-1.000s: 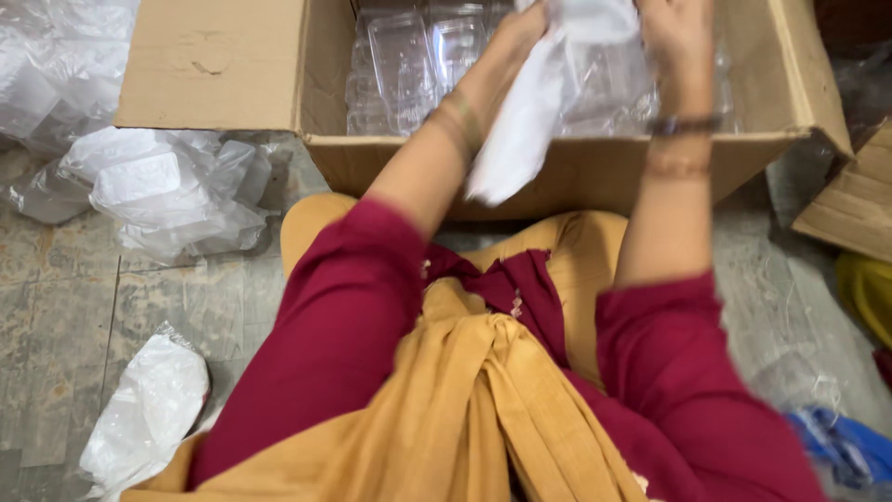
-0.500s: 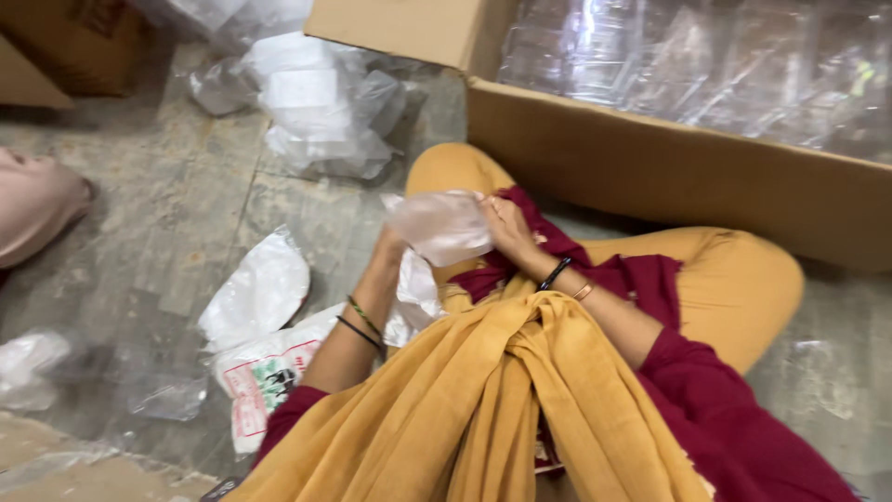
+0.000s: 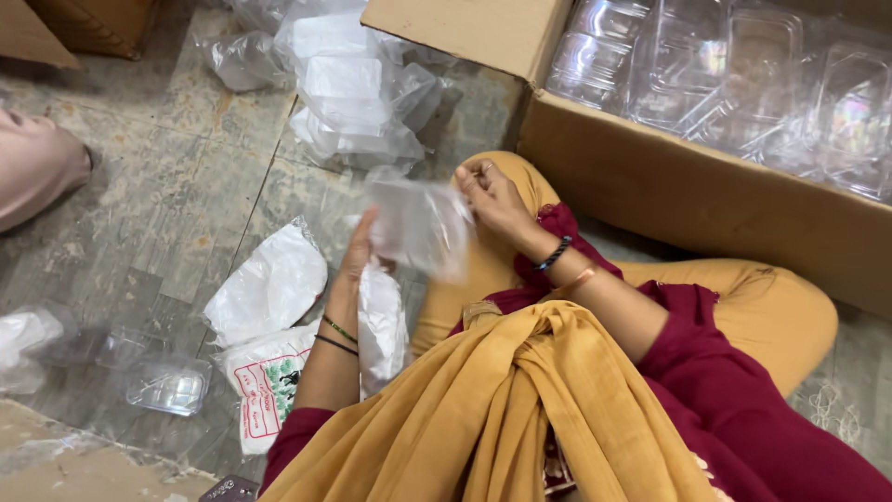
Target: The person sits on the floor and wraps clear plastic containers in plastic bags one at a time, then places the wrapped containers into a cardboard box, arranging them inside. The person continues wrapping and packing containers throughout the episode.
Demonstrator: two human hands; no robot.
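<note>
Head view: at centre frame, left hand (image 3: 358, 249) and right hand (image 3: 492, 197) both clasp a motion-blurred clear plastic container (image 3: 420, 226), its shape unclear.

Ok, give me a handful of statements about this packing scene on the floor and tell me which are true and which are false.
1. Both hands hold the same clear plastic packet. True: the left hand is at its left side, the right hand at its right.
2. The cardboard box is full of oranges. False: it holds clear plastic containers.
3. A white bag lies on the floor left of the left arm. True.
4. The person is standing at a table. False: the person sits on the stone floor.
5. Both wrists are bare. False: each wears bangles.
</note>
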